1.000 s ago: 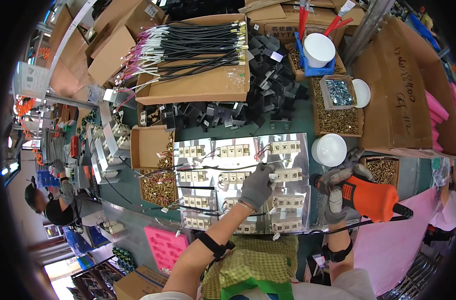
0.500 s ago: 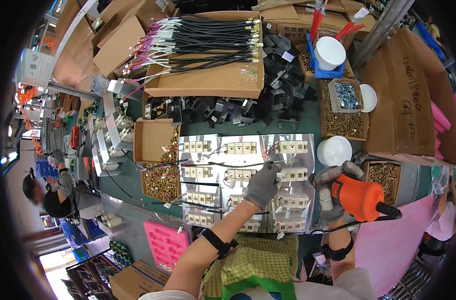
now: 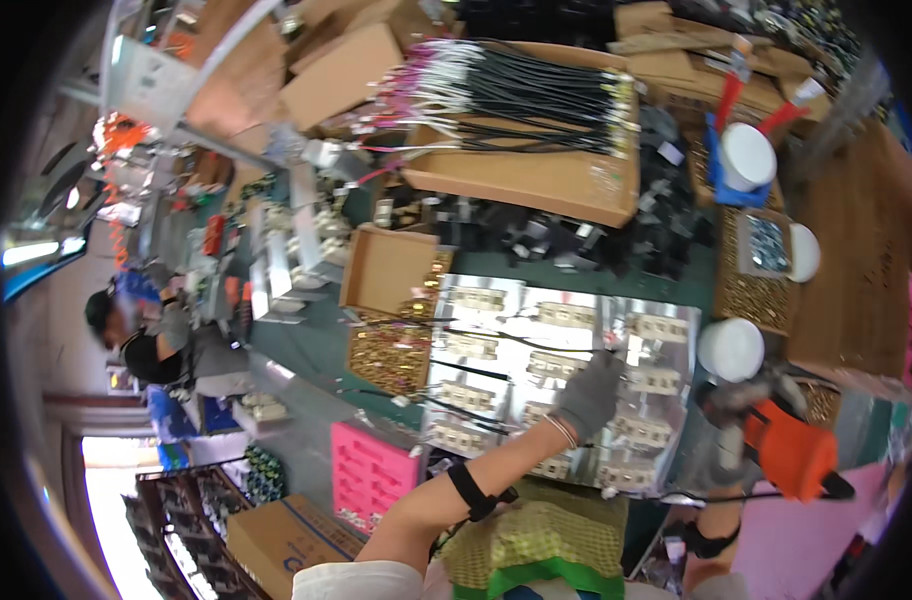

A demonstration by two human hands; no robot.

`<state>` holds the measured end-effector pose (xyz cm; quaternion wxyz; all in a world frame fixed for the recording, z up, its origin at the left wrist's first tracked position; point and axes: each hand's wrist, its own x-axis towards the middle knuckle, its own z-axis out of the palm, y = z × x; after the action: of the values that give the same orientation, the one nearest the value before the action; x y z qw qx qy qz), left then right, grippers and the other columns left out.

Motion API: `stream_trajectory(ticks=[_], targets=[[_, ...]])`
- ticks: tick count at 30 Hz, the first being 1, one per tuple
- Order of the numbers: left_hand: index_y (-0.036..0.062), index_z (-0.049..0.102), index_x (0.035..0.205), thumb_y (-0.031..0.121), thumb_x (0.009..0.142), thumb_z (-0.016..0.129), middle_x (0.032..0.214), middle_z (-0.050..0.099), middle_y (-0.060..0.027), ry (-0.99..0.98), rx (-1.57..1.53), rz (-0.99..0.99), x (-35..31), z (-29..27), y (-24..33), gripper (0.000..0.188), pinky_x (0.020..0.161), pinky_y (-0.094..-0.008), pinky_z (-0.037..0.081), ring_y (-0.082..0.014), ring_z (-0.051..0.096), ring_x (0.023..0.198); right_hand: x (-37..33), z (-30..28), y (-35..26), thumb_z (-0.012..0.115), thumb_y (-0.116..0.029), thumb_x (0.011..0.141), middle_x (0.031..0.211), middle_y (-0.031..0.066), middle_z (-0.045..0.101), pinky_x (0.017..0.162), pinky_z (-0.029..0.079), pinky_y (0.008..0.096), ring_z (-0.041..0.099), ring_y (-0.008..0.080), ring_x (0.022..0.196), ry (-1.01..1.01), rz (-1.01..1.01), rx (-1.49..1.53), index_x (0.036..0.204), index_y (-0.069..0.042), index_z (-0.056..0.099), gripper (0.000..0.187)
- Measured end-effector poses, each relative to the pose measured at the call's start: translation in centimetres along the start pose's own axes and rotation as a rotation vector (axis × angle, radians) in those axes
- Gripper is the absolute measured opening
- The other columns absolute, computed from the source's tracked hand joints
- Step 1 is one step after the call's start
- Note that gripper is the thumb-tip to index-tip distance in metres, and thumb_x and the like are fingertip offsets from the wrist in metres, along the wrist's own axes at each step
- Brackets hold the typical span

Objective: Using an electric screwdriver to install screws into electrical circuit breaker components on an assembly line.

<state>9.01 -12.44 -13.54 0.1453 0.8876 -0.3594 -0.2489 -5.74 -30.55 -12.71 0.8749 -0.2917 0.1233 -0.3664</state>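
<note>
My left hand (image 3: 589,394), in a grey glove, reaches over silvery metal plates (image 3: 566,400) carrying rows of cream terminal blocks (image 3: 564,314). Its fingers are closed at the end of a black cable (image 3: 541,343) that runs left across the plates; the fingertips are partly hidden. At the right, my right hand (image 3: 728,420), also gloved, is wrapped round an orange power screwdriver (image 3: 791,450). The tool is smeared by motion and sits beside the plates, its dark cord trailing near the bench edge. More black cables (image 3: 466,405) lie over the left plates.
Brass screws (image 3: 391,355) fill a box left of the plates, with another screw box (image 3: 751,295) at the right. A white tub (image 3: 731,350) stands by the plates. Behind lie a carton (image 3: 526,185) of cables and black brackets (image 3: 536,235). A pink foam tray (image 3: 374,470) is front left; another person (image 3: 161,340) is at far left.
The whole view has swung, so the bench appears shifted right and slightly tilted. My left hand stays at the cable end over the plates; the orange tool stays in my right hand.
</note>
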Motion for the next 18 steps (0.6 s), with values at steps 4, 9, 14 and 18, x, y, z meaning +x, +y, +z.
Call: stream_trajectory(ticks=[4,9,14,18], targets=[[0.0062,0.054,0.103,0.014,0.077,0.06,0.096,0.058,-0.0108,0.064,-0.463,0.138,-3.4,-9.7,-2.1,0.027,0.065,-0.0343,0.049,-0.0276,0.061,0.075,0.3,0.7,-6.0,0.039,-0.028,0.09,0.07,0.0188,0.056,0.056,0.046,0.0397,0.056,0.0301,0.063,-0.317,-0.167,-0.515,0.09,0.005,0.052,0.036],[0.0073,0.059,0.092,0.021,0.078,0.057,0.085,0.06,-0.0143,0.564,-0.085,-0.335,-3.8,-13.7,-21.4,0.02,0.068,-0.0372,0.047,-0.0309,0.06,0.077,0.7,2.9,-6.9,0.052,-0.027,0.078,0.069,0.0038,0.034,0.052,0.028,0.0203,0.033,0.0089,0.056,-0.368,-0.288,-0.433,0.088,-0.003,0.038,0.029],[0.0121,0.055,0.106,0.037,0.074,0.059,0.097,0.058,-0.0182,0.187,0.244,-0.485,0.4,-11.4,-29.6,0.041,0.079,-0.0423,0.044,-0.0346,0.055,0.093,-0.7,7.1,-6.2,0.053,-0.028,0.078,0.067,0.0022,0.033,0.047,0.026,0.0202,0.03,0.0083,0.052,-0.053,-0.47,-0.703,0.088,-0.003,0.037,0.031],[0.0186,0.05,0.115,0.045,0.071,0.061,0.109,0.051,-0.0206,-0.011,0.134,-0.608,1.5,-10.2,-32.4,0.052,0.085,-0.0423,0.043,-0.0397,0.05,0.101,-0.1,5.9,-8.0,0.061,-0.012,0.079,0.053,0.0118,0.045,0.038,0.037,0.0281,0.043,0.0172,0.041,-0.32,-0.296,-0.589,0.093,0.006,0.043,0.029]])
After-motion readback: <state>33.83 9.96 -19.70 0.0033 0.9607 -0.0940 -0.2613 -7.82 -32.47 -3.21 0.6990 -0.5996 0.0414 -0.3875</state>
